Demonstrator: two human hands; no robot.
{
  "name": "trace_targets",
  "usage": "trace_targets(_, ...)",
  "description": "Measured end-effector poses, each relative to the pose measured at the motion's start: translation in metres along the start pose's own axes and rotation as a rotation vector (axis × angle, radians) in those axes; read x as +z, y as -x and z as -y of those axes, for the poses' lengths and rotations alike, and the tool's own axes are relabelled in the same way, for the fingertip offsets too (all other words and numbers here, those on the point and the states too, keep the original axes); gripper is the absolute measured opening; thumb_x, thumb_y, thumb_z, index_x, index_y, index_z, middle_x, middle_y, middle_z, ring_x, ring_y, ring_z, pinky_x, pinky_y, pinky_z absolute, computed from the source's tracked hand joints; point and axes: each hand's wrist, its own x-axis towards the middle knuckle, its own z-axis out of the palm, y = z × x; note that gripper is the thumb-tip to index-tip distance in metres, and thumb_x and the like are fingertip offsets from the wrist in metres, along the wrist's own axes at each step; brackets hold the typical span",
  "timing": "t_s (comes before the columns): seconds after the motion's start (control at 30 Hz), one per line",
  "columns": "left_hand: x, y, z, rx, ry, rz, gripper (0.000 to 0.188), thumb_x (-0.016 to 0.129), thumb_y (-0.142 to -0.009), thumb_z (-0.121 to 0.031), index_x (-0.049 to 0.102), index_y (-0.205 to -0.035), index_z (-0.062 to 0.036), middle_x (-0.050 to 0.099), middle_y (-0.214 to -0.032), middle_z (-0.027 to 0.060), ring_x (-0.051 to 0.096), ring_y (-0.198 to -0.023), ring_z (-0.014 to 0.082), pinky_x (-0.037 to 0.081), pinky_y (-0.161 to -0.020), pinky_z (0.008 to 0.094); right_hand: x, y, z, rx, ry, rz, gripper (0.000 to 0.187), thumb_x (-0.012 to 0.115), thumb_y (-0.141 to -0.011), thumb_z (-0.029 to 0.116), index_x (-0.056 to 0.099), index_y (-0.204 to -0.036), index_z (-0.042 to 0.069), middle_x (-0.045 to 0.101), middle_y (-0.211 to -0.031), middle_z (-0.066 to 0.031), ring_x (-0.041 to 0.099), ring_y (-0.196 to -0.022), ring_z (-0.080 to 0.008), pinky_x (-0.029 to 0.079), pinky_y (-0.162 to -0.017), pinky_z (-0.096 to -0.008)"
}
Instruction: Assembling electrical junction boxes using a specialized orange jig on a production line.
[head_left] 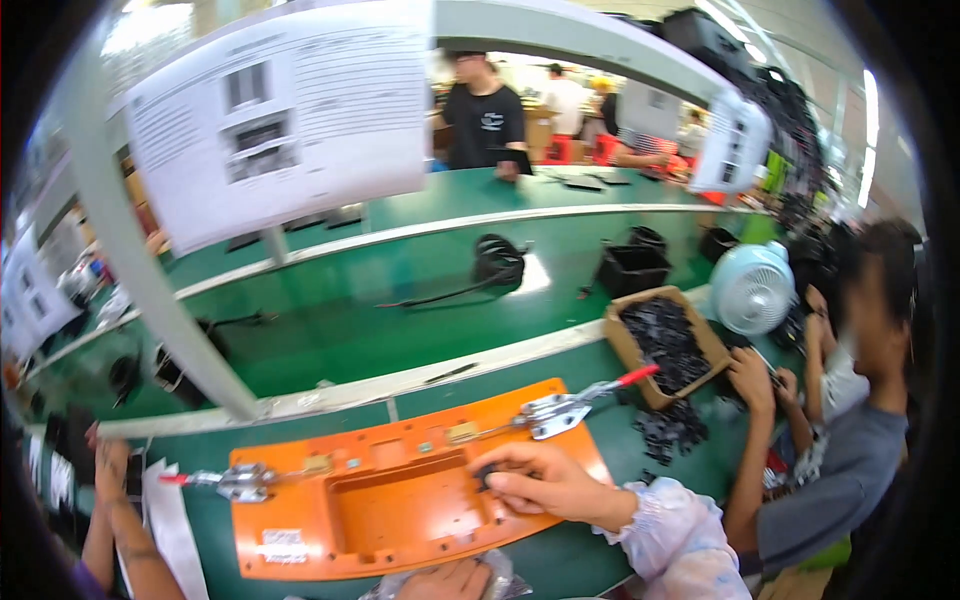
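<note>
An orange fixture plate [290, 510] with a recessed rectangular pocket lies on the green bench in front of me. Two metal toggle clamps with red handles are mounted on it, a left clamp [245, 483] and a right clamp [555, 412]. My right hand [555, 485] is over the pocket's right edge, its thumb and fingers pinching a small black part [486, 475]. At the plate's near edge, my left hand [450, 582] is closed on a crinkled clear plastic bag [505, 575]. The lower picture edge cuts that hand off, and the bag's contents are hidden.
A cardboard box [625, 352] of small black parts stands behind right, with a loose pile [670, 432] before it. Beyond are a light-blue fan [752, 290], black bins [632, 268] and a coiled cable [497, 262]. Co-workers sit at both sides; a paper sheet [350, 120] hangs ahead.
</note>
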Motion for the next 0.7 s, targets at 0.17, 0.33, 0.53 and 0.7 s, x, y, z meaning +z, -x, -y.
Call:
trace_targets(0.17,0.0046,-0.006,0.0,-0.008,-0.055,-0.012,0.015,0.059,-0.08,-0.009,0.058,-0.094,-0.0057,0.062,-0.083,0.0108,0.064,-0.077,0.0252,0.052,-0.064,0.0362,-0.0027,0.0004,-0.0003,-0.023,-0.049,0.022,0.029,0.056,-0.103,0.014,0.057,-0.129,0.004,0.054,-0.073,0.0043,0.041,-0.056,0.0007,0.029,-0.047,-0.0172)
trace_targets(0.33,0.0026,-0.0061,-0.0013,-0.007,-0.051,-0.038,0.011,0.06,-0.08,-0.01,0.056,-0.09,-0.0065,0.06,-0.08,0.0101,0.064,-0.077,0.025,0.051,-0.061,0.0372,-0.0046,0.0023,-0.0048,-0.047,-0.049,0.054,0.029,0.055,-0.103,0.015,0.057,-0.129,0.003,0.056,-0.073,0.003,0.039,-0.054,0.0005,0.029,-0.046,-0.0172)
trace_targets(0.53,0.0033,-0.003,-0.0012,-0.04,-0.042,-0.008,0.011,0.059,-0.081,-0.009,0.056,-0.091,-0.0058,0.062,-0.082,0.0109,0.065,-0.076,0.0254,0.052,-0.061,0.0375,-0.0028,0.0008,-0.0072,-0.035,-0.043,0.061,0.029,0.055,-0.104,0.016,0.057,-0.13,0.003,0.059,-0.07,0.0018,0.039,-0.053,0.0005,0.029,-0.046,-0.0177)
trace_targets(0.7,-0.0019,-0.0043,-0.0034,-0.045,-0.045,-0.002,0.011,0.059,-0.082,-0.009,0.056,-0.092,-0.0057,0.063,-0.082,0.0111,0.065,-0.076,0.0257,0.052,-0.062,0.0374,-0.0023,0.0012,-0.0066,-0.04,-0.041,0.061,0.03,0.054,-0.104,0.017,0.056,-0.13,0.003,0.061,-0.07,0.0013,0.038,-0.052,0.0008,0.028,-0.046,-0.0178)
